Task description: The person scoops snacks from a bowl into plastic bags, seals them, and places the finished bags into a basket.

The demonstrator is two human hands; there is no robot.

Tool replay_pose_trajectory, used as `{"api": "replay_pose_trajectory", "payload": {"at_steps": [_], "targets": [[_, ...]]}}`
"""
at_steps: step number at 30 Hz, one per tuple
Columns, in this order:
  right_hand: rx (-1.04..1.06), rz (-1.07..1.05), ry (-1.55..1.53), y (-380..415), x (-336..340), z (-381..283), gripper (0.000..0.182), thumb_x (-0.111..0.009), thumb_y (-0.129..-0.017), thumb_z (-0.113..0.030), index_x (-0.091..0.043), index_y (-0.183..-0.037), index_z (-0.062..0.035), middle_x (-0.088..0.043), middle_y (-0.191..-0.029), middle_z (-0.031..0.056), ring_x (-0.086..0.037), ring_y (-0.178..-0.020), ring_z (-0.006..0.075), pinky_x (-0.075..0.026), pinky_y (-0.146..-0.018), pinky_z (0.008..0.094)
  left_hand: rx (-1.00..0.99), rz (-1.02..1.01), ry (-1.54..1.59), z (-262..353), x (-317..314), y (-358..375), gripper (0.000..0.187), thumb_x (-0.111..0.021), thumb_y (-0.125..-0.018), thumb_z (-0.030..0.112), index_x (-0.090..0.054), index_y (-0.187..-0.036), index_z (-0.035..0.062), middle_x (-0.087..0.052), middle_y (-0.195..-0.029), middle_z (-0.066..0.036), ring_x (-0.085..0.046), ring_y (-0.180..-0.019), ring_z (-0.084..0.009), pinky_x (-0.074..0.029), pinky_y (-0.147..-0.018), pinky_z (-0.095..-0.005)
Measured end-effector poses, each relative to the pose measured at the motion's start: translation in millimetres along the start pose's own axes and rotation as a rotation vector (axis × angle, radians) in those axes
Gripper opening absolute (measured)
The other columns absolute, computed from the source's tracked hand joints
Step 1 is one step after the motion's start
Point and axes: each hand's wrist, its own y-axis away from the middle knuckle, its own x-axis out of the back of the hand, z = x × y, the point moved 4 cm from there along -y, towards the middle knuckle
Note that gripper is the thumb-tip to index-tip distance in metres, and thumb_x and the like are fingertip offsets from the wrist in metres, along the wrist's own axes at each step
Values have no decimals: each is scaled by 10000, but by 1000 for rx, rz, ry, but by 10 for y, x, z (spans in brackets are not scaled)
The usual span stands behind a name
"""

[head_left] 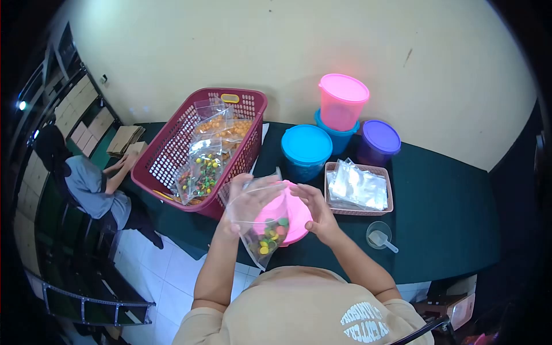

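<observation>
In my left hand is a clear zip bag, tilted, with green, yellow and red candies gathered in its lower end. My left fingers show through the plastic at its upper part. My right hand is beside the bag's right edge, fingers curved and the thumb apart from them, fingertips close to the bag's mouth. Behind and below the bag, a round pink tub or lid is on the dark green tablecloth, partly hidden by the bag.
A maroon basket of filled bags stands left. Blue tubs, a pink tub and a purple tub stand behind. A pink tray holds plastic bags. Right is a cup with a scoop. Another person works left.
</observation>
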Motion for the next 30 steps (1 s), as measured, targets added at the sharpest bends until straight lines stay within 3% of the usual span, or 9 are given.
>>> {"api": "replay_pose_trajectory", "payload": {"at_steps": [2,5,8,12,17,20,23,25,30], "targets": [[-87,-41,-17,-35,31,-190,759,-784,-761,-368,-397,-1326,-39,-498,-1259,113,-451,-1222,235,-314,-1059,409,29,-149,150,-148,-153,-142,1052,-793,-656,469,-156,-1447,194,-259,-1465,-282,-316,-1342,-442,-251,-1092,-535],[-191,-20,-64,38,135,-285,578,-767,-784,-232,-455,-1231,-40,-539,-1158,74,-510,-1116,172,-387,-981,352,23,-100,-3,-227,-293,-166,1077,-781,-666,503,-127,-1461,187,-252,-1470,-290,-298,-1356,-429,-239,-1094,-530],[-268,223,-105,247,262,-276,297,-698,-809,-75,-504,-1033,-54,-588,-1015,63,-587,-945,133,-455,-850,273,73,103,-202,-412,-199,65,762,-727,-784,368,-311,-1349,70,-443,-1327,-204,-426,-1251,-307,-332,-1035,-449],[-236,354,-82,461,356,-227,249,-668,-840,-58,-492,-1016,-61,-592,-979,70,-598,-917,143,-463,-841,283,66,265,-422,-447,-324,237,234,-575,-939,148,-508,-1108,0,-587,-1070,-116,-589,-982,-182,-457,-898,-329],[105,496,-140,562,346,-253,232,-647,-886,-90,-475,-1037,-55,-602,-1026,76,-602,-938,161,-468,-860,312,3,335,-443,-405,-379,249,223,-570,-951,176,-552,-1065,-15,-608,-1039,-124,-594,-983,-181,-462,-890,-319],[90,484,-154,547,336,-267,281,-661,-882,-112,-478,-1084,-43,-589,-997,55,-592,-962,166,-465,-865,321,109,411,-415,-466,-328,291,217,-577,-947,174,-566,-1050,-16,-620,-1006,-110,-598,-960,-174,-463,-880,-311],[42,428,-131,581,387,-166,313,-673,-878,-135,-484,-1106,-35,-585,-995,50,-588,-965,166,-463,-866,327,28,414,-416,-363,-378,279,203,-581,-943,171,-579,-1025,-15,-626,-964,-100,-599,-929,-168,-463,-855,-302],[23,393,-96,572,361,-167,330,-679,-876,-151,-488,-1117,-32,-587,-1011,53,-588,-960,166,-461,-868,329,15,384,-656,-296,-360,310,175,-559,-948,155,-586,-994,-11,-618,-921,-98,-599,-881,-168,-465,-805,-296],[20,322,-100,530,324,-207,222,-628,-903,-100,-509,-1078,-33,-608,-981,41,-578,-918,118,-450,-838,268,-109,348,-721,-185,-438,302,163,-517,-953,140,-586,-943,-7,-598,-875,-104,-588,-811,-176,-457,-745,-295]]}}
